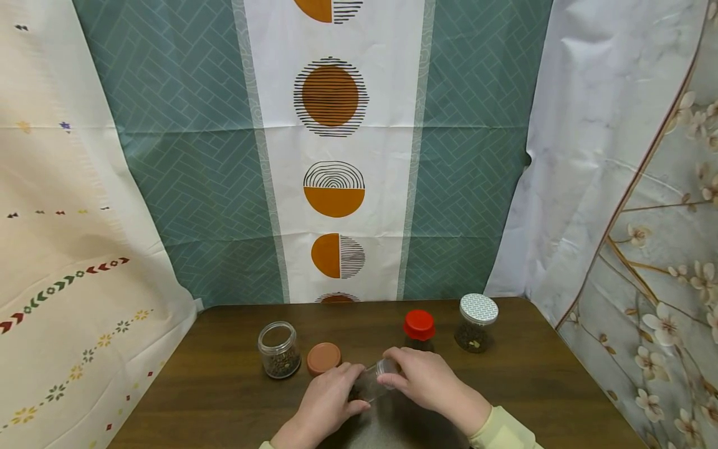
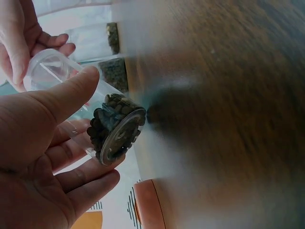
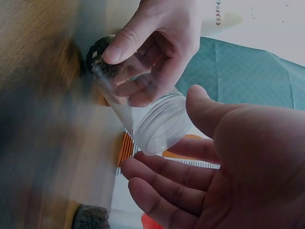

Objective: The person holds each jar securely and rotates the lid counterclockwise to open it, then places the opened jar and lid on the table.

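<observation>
A clear plastic jar (image 1: 368, 385) is tilted, with dark, pellet-like pieces (image 2: 114, 119) gathered at its base. My left hand (image 1: 330, 399) grips its side, the thumb across the front and fingers behind. My right hand (image 1: 426, 383) is around the threaded mouth end, thumb on one side and fingers on the other, fingertips right at the rim (image 3: 167, 126). Through that end the jar looks see-through. Just beyond my left hand, an orange-brown lid (image 1: 323, 358) lies on the table.
On the brown table (image 1: 224, 399), another glass jar (image 1: 278, 352) with dark contents stands at left. A red-capped jar (image 1: 419, 327) is behind my right hand. Further right stands a jar with a white patterned lid (image 1: 477, 321). A patterned curtain (image 1: 331, 187) hangs behind the table.
</observation>
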Available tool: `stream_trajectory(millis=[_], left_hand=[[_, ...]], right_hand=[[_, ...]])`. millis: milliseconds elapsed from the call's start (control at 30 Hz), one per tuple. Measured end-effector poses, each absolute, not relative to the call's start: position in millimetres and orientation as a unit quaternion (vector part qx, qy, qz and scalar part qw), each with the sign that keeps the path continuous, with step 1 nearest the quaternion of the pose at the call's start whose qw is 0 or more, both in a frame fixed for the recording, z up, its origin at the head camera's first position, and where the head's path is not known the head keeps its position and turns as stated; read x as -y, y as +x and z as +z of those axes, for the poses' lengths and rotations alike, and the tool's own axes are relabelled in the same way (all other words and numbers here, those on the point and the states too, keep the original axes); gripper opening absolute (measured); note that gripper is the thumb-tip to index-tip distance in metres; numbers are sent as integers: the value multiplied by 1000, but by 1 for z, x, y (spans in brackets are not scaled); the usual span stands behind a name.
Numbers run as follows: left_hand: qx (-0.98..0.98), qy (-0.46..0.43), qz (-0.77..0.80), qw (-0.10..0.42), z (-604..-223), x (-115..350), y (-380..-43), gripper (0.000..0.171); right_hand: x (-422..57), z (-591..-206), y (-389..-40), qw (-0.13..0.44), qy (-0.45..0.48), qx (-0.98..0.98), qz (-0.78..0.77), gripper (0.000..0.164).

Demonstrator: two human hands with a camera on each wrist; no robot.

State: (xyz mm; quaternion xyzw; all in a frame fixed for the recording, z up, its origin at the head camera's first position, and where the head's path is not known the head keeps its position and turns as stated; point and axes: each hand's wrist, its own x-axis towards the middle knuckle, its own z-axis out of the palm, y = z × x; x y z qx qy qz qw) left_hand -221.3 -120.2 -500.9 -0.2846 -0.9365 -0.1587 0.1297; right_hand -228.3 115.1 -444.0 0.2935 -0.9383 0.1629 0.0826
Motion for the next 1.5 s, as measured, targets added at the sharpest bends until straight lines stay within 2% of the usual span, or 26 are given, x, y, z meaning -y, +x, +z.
stream_trajectory(millis=[967,1500], left_hand=[[936,-278,-177,126,-503,119,-222,57],[938,-274,-177,120,-503,118,-222,57]], right_hand=[[-121,-449,-229,106,353,913,174,45],[-122,-451,-229,106,363,903,203,52]])
